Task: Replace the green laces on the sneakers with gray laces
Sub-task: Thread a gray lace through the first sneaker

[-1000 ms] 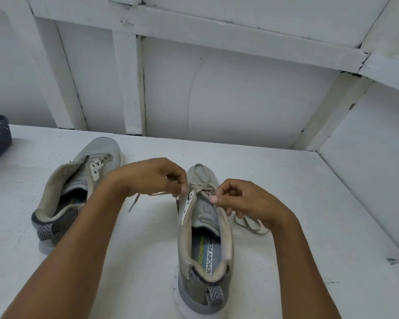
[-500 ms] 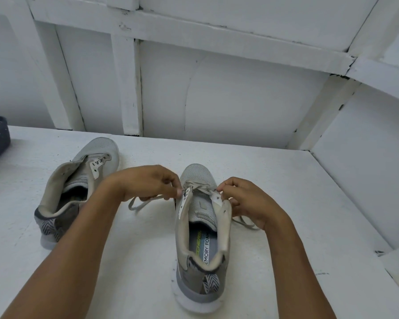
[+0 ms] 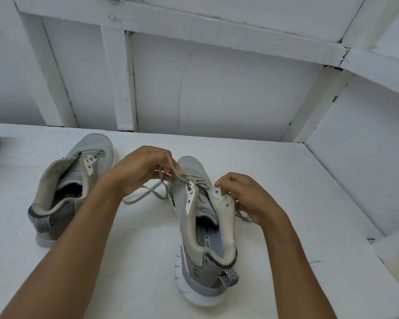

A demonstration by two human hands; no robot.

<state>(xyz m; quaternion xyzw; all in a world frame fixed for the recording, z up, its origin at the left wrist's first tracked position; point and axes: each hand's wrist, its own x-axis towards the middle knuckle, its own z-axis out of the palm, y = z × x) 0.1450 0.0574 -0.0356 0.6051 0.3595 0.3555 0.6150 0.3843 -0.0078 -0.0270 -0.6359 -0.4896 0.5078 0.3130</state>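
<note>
The near sneaker (image 3: 194, 171) stands on the white worktop (image 3: 136, 226), heel toward the person. Just left of its toe, the left hand (image 3: 141, 171) has a tight grip, pinching the gray lace (image 3: 148, 192), whose slack loops onto the worktop. The right hand (image 3: 247, 196) pinches the sneaker's right eyelet flap with curled fingers; I cannot tell whether lace is caught there too. The second sneaker (image 3: 62, 187) lies well to its left.

gray sneakers (image 3: 200, 226), gray lace (image 3: 148, 192), white table (image 3: 286, 180)

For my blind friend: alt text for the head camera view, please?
Two hands lace a gray sneaker on a table: the left hand pinches the gray lace, the right hand grips the eyelet edge. A second sneaker, unlaced, lies left.
</note>
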